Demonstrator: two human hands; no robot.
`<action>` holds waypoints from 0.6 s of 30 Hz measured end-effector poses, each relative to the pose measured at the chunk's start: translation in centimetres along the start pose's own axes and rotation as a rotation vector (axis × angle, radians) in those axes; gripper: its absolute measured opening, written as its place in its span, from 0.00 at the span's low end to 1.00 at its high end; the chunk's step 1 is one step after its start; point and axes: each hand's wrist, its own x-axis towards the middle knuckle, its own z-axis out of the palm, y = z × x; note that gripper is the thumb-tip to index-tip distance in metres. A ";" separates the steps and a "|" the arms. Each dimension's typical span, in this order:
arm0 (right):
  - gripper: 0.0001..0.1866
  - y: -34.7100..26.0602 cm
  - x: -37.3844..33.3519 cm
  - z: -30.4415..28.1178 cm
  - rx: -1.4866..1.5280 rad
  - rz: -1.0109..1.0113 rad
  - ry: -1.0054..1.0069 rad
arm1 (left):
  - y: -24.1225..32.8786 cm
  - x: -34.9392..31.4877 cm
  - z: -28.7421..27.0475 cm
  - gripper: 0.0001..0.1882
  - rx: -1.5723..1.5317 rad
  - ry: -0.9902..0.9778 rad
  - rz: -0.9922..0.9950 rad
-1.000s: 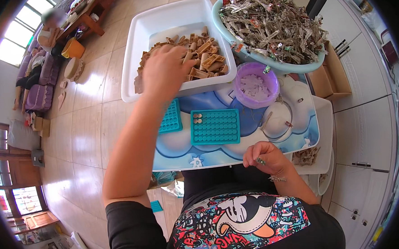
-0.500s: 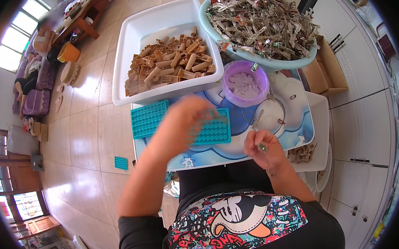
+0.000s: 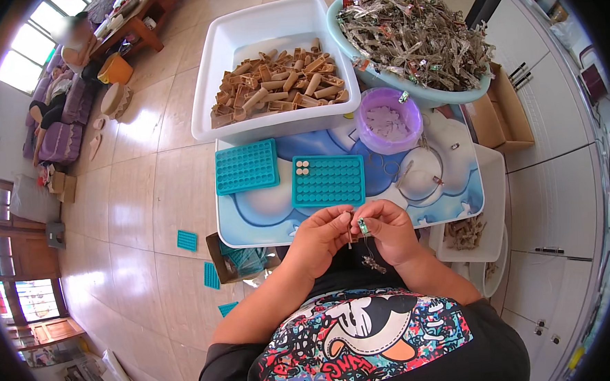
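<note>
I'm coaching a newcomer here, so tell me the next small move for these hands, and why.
Probably line up the small green part in the right hand with what looks like a brown piece in the left hand: both are pinched in the fingertips, and the hands are already close together.
</note>
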 end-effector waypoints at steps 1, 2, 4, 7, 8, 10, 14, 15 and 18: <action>0.04 0.1 0.0 0.1 -0.055 -0.019 0.000 | 0.1 0.1 -0.1 0.13 -0.023 -0.009 0.008; 0.04 0.3 -0.2 0.2 -0.055 -0.012 0.006 | 0.0 -0.2 -0.3 0.14 -0.049 -0.016 0.013; 0.04 0.6 0.1 0.2 -0.209 -0.166 -0.015 | 0.3 -0.1 -0.6 0.14 -0.108 -0.039 -0.001; 0.05 -0.4 0.4 1.4 -0.471 -0.328 0.004 | 0.5 -0.4 -0.9 0.13 -0.199 -0.112 -0.007; 0.05 -0.6 0.8 1.6 -0.659 -0.421 0.012 | 0.6 -0.5 -0.9 0.13 -0.225 -0.167 0.013; 0.06 -0.8 1.1 1.9 -0.750 -0.481 0.020 | 0.6 -1.0 -0.7 0.14 -0.228 -0.167 0.004; 0.06 -1.0 1.1 2.6 -0.900 -0.538 0.017 | 0.6 -1.2 -0.7 0.15 -0.214 -0.189 0.037; 0.05 -1.0 1.0 2.7 -0.926 -0.561 0.021 | 0.5 -1.2 -0.8 0.16 -0.222 -0.208 0.046; 0.06 -1.0 0.7 2.7 -0.957 -0.591 0.055 | 0.5 -1.5 -0.6 0.17 -0.241 -0.198 0.057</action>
